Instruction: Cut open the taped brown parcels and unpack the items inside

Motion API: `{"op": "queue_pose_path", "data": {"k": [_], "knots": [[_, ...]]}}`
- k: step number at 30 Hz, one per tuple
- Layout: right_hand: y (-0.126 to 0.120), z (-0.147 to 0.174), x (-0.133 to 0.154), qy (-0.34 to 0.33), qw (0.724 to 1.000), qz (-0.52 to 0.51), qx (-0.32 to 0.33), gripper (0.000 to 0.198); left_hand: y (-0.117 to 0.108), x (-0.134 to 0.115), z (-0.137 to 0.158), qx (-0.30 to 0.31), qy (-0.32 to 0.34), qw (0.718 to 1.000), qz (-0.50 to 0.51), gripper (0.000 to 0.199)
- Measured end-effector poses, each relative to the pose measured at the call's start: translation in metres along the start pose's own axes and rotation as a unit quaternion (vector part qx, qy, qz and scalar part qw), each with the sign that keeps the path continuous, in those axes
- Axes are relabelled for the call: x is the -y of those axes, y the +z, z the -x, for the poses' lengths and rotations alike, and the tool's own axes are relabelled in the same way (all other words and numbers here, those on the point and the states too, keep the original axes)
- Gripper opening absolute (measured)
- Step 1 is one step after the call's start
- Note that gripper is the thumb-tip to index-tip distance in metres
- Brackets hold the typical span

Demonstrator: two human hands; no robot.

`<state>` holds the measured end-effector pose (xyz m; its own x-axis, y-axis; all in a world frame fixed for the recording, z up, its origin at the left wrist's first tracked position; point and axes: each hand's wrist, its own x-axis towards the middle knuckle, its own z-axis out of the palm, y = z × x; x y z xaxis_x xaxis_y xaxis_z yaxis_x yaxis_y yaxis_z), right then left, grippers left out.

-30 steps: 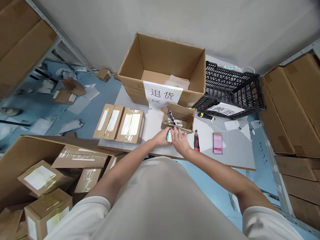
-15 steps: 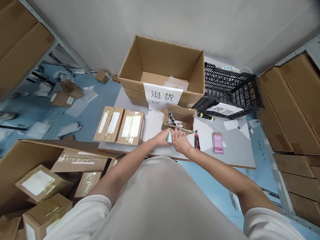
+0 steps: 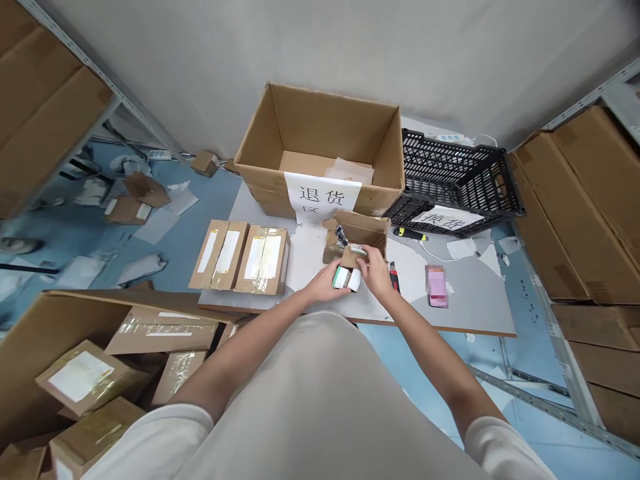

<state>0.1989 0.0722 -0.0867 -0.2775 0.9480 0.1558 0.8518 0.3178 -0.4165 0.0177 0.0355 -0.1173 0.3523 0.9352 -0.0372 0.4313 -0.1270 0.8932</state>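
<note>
While the left hand [image 3: 323,284], half curled, is holding a small green-and-white box [image 3: 343,277], the right hand [image 3: 376,272] is pinching brown card [image 3: 350,258], the small box sitting before an open carton [image 3: 367,231], long side seemingly pointing forward.

Grey wall [image 3: 320,43]; blue floor [image 3: 213,193] — metal shelving [image 3: 591,96].

On the table [image 3: 483,307], the left hand [image 3: 324,283] grips a white-and-green box [image 3: 342,278] and the right hand [image 3: 376,272] pinches a brown piece [image 3: 350,258] by the small carton [image 3: 369,230], with a knife [image 3: 395,275] and phone [image 3: 437,287] rightward, taped boxes [image 3: 263,263] leftward, and a big carton [image 3: 333,123] and black crate [image 3: 443,170] behind.
</note>
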Motion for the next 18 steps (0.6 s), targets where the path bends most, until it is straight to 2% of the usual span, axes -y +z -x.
{"op": "queue_pose_path", "data": {"k": [2,5,7,10,12,15,18], "knots": [[0.003,0.011,0.0,-0.066,0.997,0.035,-0.007,0.037,0.001,-0.004,0.0,-0.02,-0.008,1.0,-0.003,0.067],[-0.002,0.027,0.004,-0.236,0.965,0.069,0.095,0.036,0.002,-0.002,0.0,-0.016,-0.005,1.0,-0.011,0.06],[-0.008,0.031,0.006,-0.314,0.933,0.071,0.162,0.036,0.001,0.004,0.001,-0.015,-0.005,1.0,0.0,0.057],[-0.017,0.025,0.007,-0.345,0.912,0.08,0.209,0.041,0.0,0.015,0.003,-0.033,-0.018,0.999,0.024,0.056],[-0.021,0.018,0.004,-0.347,0.905,0.092,0.229,0.037,0.0,0.02,0.004,-0.05,-0.016,0.998,0.023,0.058],[-0.023,0.016,-0.005,-0.335,0.909,0.105,0.227,0.03,0.0,0.019,0.006,-0.059,0.048,0.997,-0.034,0.061],[-0.023,0.027,-0.019,-0.324,0.924,0.087,0.182,0.033,-0.001,0.015,0.008,-0.025,0.112,0.989,-0.098,0.063]]}}
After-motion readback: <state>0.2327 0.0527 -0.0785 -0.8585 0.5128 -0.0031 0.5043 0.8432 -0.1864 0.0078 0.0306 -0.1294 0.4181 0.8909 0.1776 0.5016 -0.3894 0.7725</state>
